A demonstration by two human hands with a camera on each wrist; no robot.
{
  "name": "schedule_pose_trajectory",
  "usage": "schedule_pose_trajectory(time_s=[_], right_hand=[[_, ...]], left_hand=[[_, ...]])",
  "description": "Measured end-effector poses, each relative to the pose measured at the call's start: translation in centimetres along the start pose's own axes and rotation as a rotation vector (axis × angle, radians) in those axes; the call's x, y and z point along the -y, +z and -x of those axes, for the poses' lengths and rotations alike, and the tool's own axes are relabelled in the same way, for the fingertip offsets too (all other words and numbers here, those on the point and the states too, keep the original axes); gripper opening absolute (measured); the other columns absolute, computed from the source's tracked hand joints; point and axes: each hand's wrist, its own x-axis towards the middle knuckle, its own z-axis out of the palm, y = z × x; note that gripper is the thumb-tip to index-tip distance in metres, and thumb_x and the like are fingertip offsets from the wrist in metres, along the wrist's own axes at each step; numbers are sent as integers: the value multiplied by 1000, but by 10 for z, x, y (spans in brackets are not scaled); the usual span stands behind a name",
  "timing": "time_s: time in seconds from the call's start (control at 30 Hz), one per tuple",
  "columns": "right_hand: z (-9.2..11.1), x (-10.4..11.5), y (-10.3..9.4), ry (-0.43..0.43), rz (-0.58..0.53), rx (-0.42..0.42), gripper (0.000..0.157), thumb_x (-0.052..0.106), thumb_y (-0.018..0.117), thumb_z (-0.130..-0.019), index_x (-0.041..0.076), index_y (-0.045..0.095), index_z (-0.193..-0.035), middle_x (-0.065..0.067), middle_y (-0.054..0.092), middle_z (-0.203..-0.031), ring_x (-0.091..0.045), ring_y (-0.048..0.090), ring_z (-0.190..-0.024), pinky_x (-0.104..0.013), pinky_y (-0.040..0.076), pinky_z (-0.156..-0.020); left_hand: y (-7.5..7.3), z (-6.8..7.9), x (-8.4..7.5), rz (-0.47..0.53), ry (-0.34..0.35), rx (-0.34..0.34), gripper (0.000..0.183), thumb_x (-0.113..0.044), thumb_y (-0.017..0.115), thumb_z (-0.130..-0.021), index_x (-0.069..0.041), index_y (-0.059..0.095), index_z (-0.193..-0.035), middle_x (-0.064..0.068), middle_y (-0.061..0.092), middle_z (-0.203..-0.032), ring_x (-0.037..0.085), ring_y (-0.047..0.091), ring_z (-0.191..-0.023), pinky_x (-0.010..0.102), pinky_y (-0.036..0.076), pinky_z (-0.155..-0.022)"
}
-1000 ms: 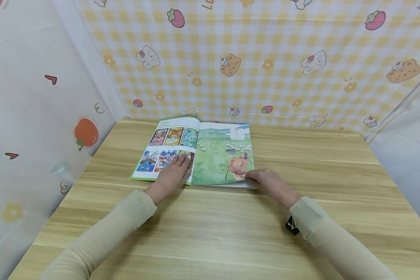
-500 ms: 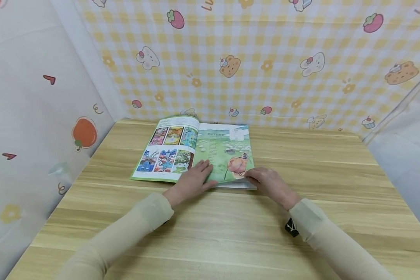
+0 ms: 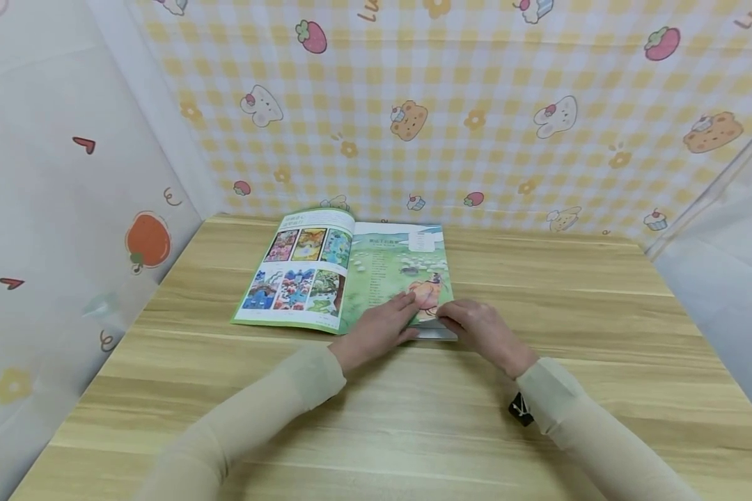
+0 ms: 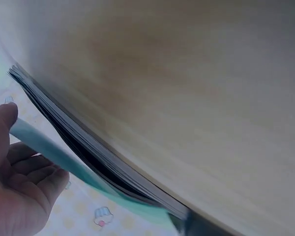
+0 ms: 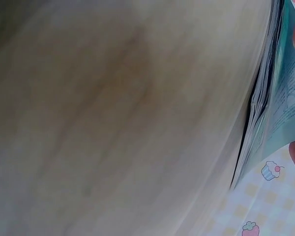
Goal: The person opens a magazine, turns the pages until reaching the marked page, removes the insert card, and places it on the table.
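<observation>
An open picture book [image 3: 310, 265] lies on the wooden table, several small pictures on its left page and a green meadow scene on the right page [image 3: 391, 268]. My left hand [image 3: 379, 327] rests with extended fingers on the lower part of that page, its thumb by the bottom edge. At the lower right corner, my right hand [image 3: 479, 327] pinches the page, which stands slightly raised from the sheets beneath. The left wrist view shows this gap between the lifted page [image 4: 64, 157] and the stack of pages [image 4: 103, 152]. My right fingertips are partly hidden in the head view.
The wooden table [image 3: 539, 278] extends around the book on both sides and in front. Behind it rises a yellow checked cloth wall [image 3: 476, 83] with cartoon prints. A white printed side wall [image 3: 56, 209] stands at the left. A small black object [image 3: 521, 409] hangs by my right cuff.
My left hand has slid right, from the left page across to the right page, near the right hand. My right hand has stayed at the page corner.
</observation>
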Motion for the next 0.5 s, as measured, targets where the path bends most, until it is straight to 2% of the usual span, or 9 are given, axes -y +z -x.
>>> schedule_pose_trajectory(time_s=[0.13, 0.4, 0.5], right_hand=[[-1, 2, -1, -23, 6, -21, 11, 4, 74, -78, 10, 70, -87, -1, 71, -83, -15, 68, -77, -28, 56, -67], [1, 3, -3, -62, 26, -62, 17, 2, 75, -76, 7, 69, -90, -4, 71, -88, -18, 68, -81, -30, 56, -69], [2, 3, -4, -74, 25, -81, 21, 0, 75, -75, 6, 69, -94, -6, 71, -93, -20, 68, -86, -31, 56, -73]], left_hand=[[3, -6, -5, -26, 61, -55, 48, -23, 56, -95, -7, 45, -140, 16, 46, -141, 27, 45, -130, 41, 48, -94], [3, -11, -14, -135, 89, -90, 42, -8, 44, -99, -3, 43, -141, 15, 48, -140, 24, 47, -128, 37, 51, -89], [4, -12, -16, -184, 95, -106, 41, -4, 45, -97, -3, 45, -138, 14, 49, -139, 23, 49, -127, 35, 53, -85]])
